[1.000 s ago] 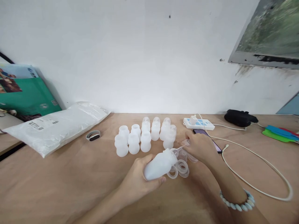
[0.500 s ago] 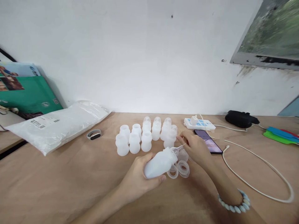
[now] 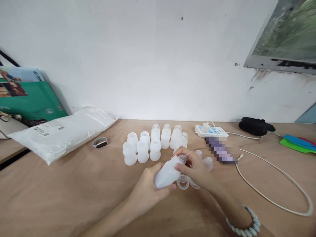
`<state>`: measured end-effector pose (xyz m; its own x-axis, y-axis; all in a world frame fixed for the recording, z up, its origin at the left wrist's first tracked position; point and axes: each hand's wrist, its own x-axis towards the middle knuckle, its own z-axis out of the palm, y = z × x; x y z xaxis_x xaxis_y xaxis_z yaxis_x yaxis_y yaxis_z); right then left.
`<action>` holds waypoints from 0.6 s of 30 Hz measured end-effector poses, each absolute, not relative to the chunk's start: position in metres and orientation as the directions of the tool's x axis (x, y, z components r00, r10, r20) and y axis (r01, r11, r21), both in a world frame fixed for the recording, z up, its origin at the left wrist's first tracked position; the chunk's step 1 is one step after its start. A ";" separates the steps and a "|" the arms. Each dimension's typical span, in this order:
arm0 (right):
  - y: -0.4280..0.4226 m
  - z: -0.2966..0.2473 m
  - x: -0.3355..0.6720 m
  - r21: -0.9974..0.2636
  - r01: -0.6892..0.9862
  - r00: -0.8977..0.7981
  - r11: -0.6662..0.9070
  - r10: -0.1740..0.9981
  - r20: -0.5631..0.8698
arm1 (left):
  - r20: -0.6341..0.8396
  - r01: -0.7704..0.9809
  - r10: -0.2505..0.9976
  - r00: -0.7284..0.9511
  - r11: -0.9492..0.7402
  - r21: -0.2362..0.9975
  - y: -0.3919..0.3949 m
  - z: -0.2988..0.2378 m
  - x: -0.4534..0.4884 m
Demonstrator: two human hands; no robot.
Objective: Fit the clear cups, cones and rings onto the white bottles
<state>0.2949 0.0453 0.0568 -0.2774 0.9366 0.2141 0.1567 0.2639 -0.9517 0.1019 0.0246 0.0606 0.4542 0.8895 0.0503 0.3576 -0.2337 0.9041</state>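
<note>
My left hand (image 3: pixel 148 187) is wrapped round a white soft bottle (image 3: pixel 166 174), held tilted with its neck toward the right. My right hand (image 3: pixel 195 169) pinches a small clear nipple piece (image 3: pixel 183 159) at the bottle's neck. Clear rings (image 3: pixel 183 182) lie on the table just under my hands, and two clear dome caps (image 3: pixel 207 162) lie to their right. Behind them stands a group of several white bottles (image 3: pixel 154 144), some capped with clear domes.
A white plastic bag (image 3: pixel 61 133) lies at the left, with a wristband (image 3: pixel 100 142) beside it. A power strip (image 3: pixel 211 131), a phone (image 3: pixel 221 150) and a looping white cable (image 3: pixel 278 184) lie to the right. A black object (image 3: pixel 255 125) and coloured sheets (image 3: pixel 297 142) sit far right.
My right hand moved left from the caps to the neck of the bottle, bringing a clear piece onto it. My left hand kept the bottle in place.
</note>
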 end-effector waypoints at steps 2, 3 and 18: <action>0.043 0.056 0.293 -0.951 0.160 -0.273 0.265 0.937 0.216 | 0.038 0.343 0.881 0.472 -0.224 0.912 0.025 0.062 0.101; 0.042 0.056 0.292 -0.953 0.141 -0.280 0.270 0.934 0.223 | 0.032 0.330 0.875 0.483 -0.215 0.919 0.025 0.063 0.101; 0.042 0.044 0.290 -0.966 0.008 -0.292 0.258 0.924 0.245 | -0.160 0.227 0.803 0.574 0.032 0.973 0.030 0.075 0.091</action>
<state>0.2903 0.0422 0.0441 -0.2924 0.9245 0.2445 0.0082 0.2581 -0.9661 0.0914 0.0302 0.0753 0.5738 0.8032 -0.1601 0.2267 0.0321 0.9734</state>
